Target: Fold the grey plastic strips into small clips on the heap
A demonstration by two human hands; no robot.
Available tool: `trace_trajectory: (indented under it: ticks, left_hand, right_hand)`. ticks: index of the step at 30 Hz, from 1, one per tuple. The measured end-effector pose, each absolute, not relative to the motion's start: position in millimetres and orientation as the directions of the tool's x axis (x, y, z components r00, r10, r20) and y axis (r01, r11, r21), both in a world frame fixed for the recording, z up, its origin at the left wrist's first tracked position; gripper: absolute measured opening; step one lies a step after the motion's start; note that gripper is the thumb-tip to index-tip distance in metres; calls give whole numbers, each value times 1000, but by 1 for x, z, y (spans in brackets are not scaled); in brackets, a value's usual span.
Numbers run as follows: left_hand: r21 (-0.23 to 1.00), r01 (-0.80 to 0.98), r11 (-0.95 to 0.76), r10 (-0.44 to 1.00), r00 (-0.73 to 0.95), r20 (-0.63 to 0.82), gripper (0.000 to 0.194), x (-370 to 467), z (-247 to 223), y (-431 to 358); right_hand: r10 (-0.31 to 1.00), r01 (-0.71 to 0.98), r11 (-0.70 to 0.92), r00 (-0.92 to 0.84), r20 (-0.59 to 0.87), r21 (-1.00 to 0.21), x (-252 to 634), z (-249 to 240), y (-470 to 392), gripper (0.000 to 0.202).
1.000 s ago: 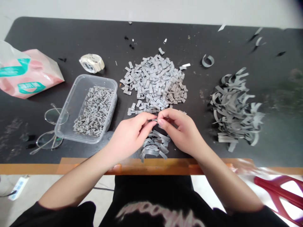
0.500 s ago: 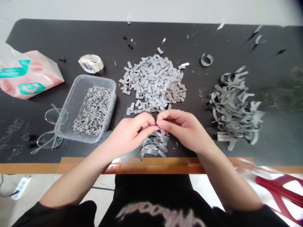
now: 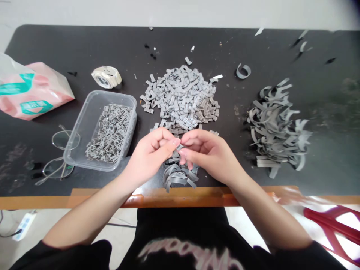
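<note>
My left hand point(image 3: 153, 152) and my right hand point(image 3: 209, 153) meet near the table's front edge, both closed in a pinch. Between the thumbs a small grey strip point(image 3: 179, 147) shows, mostly covered by fingers. Just below them lies a small heap of curved grey strips point(image 3: 177, 175). Beyond my fingertips spreads a large pile of short grey folded pieces point(image 3: 182, 93), its near edge partly hidden by my hands.
To the left, a clear plastic tub point(image 3: 84, 123) holds small grey clips point(image 3: 109, 131). Eyeglasses point(image 3: 57, 168), a white watch point(image 3: 107, 77) and a pink bag point(image 3: 42, 88) lie around it. At right is a heap of longer grey strips point(image 3: 278, 131), with a curled strip point(image 3: 243, 71) behind.
My hands have shifted slightly left and up, and the thumbs have moved a little apart, so the grey strip between them shows more. The whole view has shifted slightly.
</note>
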State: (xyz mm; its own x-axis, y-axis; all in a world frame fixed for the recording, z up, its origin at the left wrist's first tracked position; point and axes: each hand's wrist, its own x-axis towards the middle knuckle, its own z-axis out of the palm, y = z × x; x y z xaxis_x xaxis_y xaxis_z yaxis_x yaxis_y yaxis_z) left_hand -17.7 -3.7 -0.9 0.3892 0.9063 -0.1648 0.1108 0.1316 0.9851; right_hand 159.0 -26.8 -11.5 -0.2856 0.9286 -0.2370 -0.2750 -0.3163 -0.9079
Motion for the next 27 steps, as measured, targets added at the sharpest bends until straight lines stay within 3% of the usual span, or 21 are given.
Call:
trace_trajectory:
  ticks: [3,6,9,12,19,22,27]
  left_hand:
    - [932,310,-187,931,358,67,8,-19,-4,-8]
    - [690,522,-501,860,389,330,22,-22,-8,-11]
    - [513,615,-598,801,460,382,20,-23,-8,-12]
    - [518,645,-561,828,442,345,22,-23,-7,-12]
    - [830,473,-296,931,337,140,22,-17,-9,-14]
    - [928,338,-159,961,267,67,15,-14,-8,-13]
    - [987,164,7,945,322,-60,19,-13,-5,-9]
  right_hand:
    - [929,-350,-335,-277,-245,-875,159,-14,-26,20]
    - [920,-452,-380,-273,-280,-807,161,-16,-25,17]
    - [888,-500,-454,-321,-329,-738,163,-18,-24,13]
    - [864,-523,-497,-367,-344,-692,162,-19,-23,12]
    - [867,-552,-498,-322,-379,-670,157,-24,-23,16]
    - [884,-510,-467,-261,-387,-722,156,-23,-24,20]
    - [934,-378,-356,-117,-338,-854,154,-19,-26,27]
